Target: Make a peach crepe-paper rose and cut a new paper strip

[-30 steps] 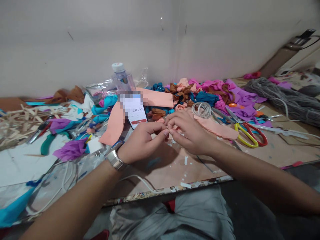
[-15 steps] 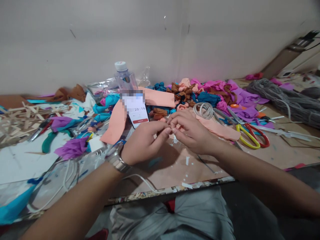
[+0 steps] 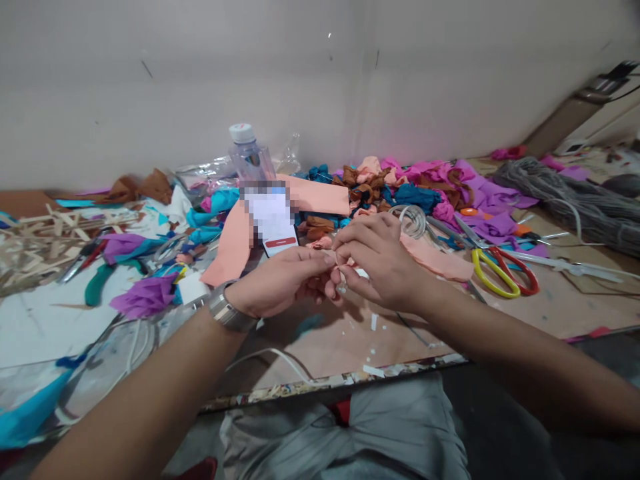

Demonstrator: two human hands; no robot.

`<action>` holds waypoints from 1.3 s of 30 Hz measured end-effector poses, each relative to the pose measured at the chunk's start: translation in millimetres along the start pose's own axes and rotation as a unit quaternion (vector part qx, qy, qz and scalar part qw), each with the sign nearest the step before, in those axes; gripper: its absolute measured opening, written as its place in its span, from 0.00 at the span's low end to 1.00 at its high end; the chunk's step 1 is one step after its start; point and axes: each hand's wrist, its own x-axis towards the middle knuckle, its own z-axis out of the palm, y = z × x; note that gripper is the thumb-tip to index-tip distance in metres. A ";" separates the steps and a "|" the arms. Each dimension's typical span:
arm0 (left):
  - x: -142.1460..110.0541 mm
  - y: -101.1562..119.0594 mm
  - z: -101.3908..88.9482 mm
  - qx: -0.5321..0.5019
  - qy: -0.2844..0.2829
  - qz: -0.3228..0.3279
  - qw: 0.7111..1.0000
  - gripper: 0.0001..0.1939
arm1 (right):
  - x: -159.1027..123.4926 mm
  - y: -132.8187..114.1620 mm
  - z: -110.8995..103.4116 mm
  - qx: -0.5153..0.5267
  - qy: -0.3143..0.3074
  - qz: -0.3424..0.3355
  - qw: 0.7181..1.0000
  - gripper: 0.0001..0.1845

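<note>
My left hand (image 3: 283,280), with a metal watch (image 3: 227,309) on its wrist, has its thumb and fingers pinched together above the table. My right hand (image 3: 383,260) meets it there, its fingertips touching those of the left. Whatever lies between the fingers is too small and covered to name; a tiny pale glint shows just below them. Behind the hands a phone (image 3: 273,223) leans against a clear bottle (image 3: 250,157) with a white cap. A strip of peach crepe paper (image 3: 435,260) lies just right of my right hand.
Scissors (image 3: 500,273) with yellow and red handles lie to the right. Behind are crumpled paper pieces (image 3: 420,195), a clear tape roll (image 3: 411,220) and a grey cord bundle (image 3: 565,200). Wooden sticks (image 3: 50,240) and a purple paper flower (image 3: 145,295) are left. A white cable (image 3: 285,357) crosses the front edge.
My left hand has turned so its curled fingers show more, and the wrist has shifted slightly left. The right hand has lowered a little over the peach strip. Fingertips remain together.
</note>
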 end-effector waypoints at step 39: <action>0.5 -7.1 -2.4 0.656 0.127 0.348 0.657 0.12 | -0.8 9.1 5.9 0.248 -0.053 0.116 0.960 0.06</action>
